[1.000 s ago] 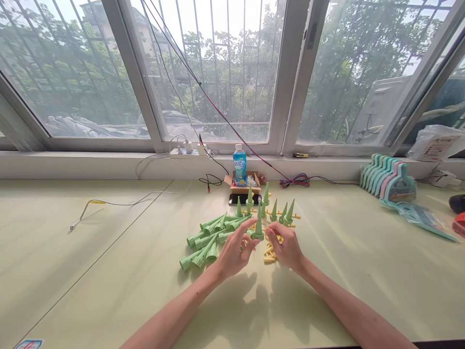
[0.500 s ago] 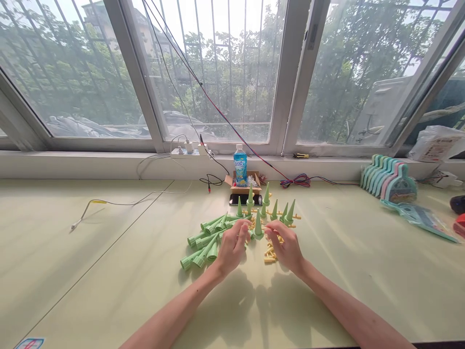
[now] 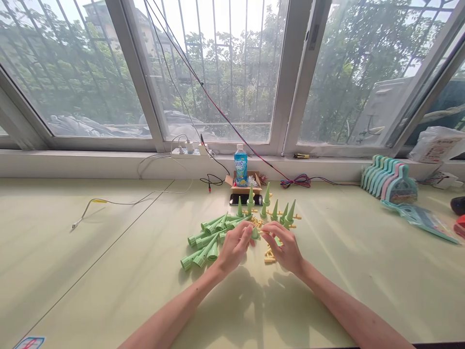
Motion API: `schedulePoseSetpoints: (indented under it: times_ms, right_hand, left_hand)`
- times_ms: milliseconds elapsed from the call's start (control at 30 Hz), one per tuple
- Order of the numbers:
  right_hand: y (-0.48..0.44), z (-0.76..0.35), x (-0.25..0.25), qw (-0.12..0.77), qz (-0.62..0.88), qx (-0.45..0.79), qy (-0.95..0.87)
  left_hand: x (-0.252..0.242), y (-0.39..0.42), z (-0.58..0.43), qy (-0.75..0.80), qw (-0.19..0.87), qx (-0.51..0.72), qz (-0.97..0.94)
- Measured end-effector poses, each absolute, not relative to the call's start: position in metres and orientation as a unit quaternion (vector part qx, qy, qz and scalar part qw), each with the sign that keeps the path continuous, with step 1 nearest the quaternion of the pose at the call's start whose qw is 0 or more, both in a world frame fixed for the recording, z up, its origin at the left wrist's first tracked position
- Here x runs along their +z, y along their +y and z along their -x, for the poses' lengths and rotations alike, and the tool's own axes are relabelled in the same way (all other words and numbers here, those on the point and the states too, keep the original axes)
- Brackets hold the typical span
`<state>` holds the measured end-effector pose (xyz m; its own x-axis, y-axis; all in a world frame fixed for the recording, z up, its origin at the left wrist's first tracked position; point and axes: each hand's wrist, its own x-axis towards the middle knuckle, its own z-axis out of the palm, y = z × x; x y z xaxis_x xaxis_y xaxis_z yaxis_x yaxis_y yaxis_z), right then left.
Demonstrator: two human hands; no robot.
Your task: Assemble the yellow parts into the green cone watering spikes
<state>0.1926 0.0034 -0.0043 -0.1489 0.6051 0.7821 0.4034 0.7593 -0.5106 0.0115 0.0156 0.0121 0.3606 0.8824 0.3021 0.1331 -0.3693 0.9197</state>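
Note:
Between my two hands is a green plastic cone [image 3: 255, 234], partly hidden by the fingers. My left hand [image 3: 232, 248] is closed on its left side. From the right, my right hand [image 3: 286, 246] pinches a small yellow peg [image 3: 261, 231] against the cone; the peg is mostly covered. Loose green cones [image 3: 207, 249] lie in a pile beside my left hand. Yellow pegs [image 3: 269, 259] lie under and beside my right hand. Beyond the hands stand several upright green cones [image 3: 290, 216], some with yellow pegs sticking out sideways.
Behind the cones are a dark phone [image 3: 236, 199] and a cardboard box [image 3: 238, 191] with a blue bottle [image 3: 240, 167]. A coiled cable [image 3: 296, 181] lies by the wall. Teal and pink dustpan-like pieces [image 3: 399, 186] stand at right. A thin cable [image 3: 125, 204] crosses the left tabletop.
The cone between my hands stood upright with its tip showing; now it is tipped and its point is out of sight. My right hand has moved slightly left, closer to my left hand.

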Motion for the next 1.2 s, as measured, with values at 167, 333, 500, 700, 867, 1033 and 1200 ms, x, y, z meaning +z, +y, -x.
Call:
schedulePoseSetpoints:
  times_ms: [167, 333, 500, 700, 867, 1033, 1200]
  right_hand:
    - [0.0035, -0.1921, -0.0039, 0.557, 0.333, 0.1, -0.754]
    - [0.0032, -0.1921, -0.0047, 0.557, 0.33, 0.097, -0.756]
    - [0.0043, -0.1928, -0.0051, 0.558, 0.334, 0.092, -0.754]
    - [0.0036, -0.1927, -0.001, 0.554, 0.332, 0.089, -0.758]
    - [0.0022, -0.1921, 0.0026, 0.55, 0.331, 0.083, -0.762]
    - [0.0021, -0.1923, 0.0043, 0.546, 0.33, 0.075, -0.766]
    - [0.0033, -0.1933, 0.0025, 0.537, 0.336, 0.076, -0.77]
  left_hand:
    - [0.0139, 0.0158, -0.0118, 0.328, 0.466, 0.43, -0.701]
    - [0.011, 0.0164, -0.0112, 0.321, 0.493, 0.432, -0.684]
    - [0.0055, 0.0178, -0.0113, 0.315, 0.499, 0.433, -0.682]
    - [0.0053, 0.0157, -0.0106, 0.316, 0.471, 0.429, -0.703]
    - [0.0103, 0.0137, -0.0104, 0.323, 0.428, 0.428, -0.728]
    - [0.0107, 0.0139, -0.0093, 0.336, 0.389, 0.421, -0.748]
    - [0.0105, 0.0147, -0.0077, 0.334, 0.337, 0.425, -0.771]
